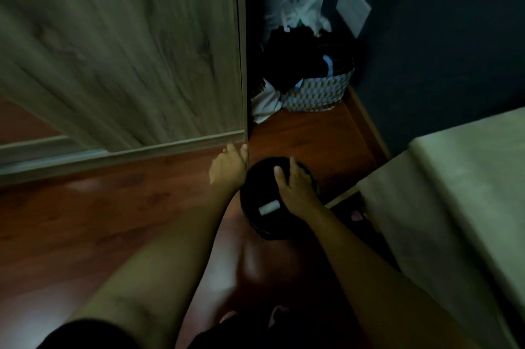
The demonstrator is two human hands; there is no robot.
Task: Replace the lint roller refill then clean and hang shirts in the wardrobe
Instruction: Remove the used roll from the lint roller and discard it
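- White roll (268, 208) in black round bin (253, 178) under right hand (295, 184): likely light, crushable; pinch ends.
- Right hand spread, empty; left hand (230, 162) at wooden wardrobe door (127, 50), grip unclear.

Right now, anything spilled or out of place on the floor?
Yes: a white garment lies on the wooden floor beside the patterned laundry basket, which is heaped past its rim with dark clothes. Nothing else stands out.
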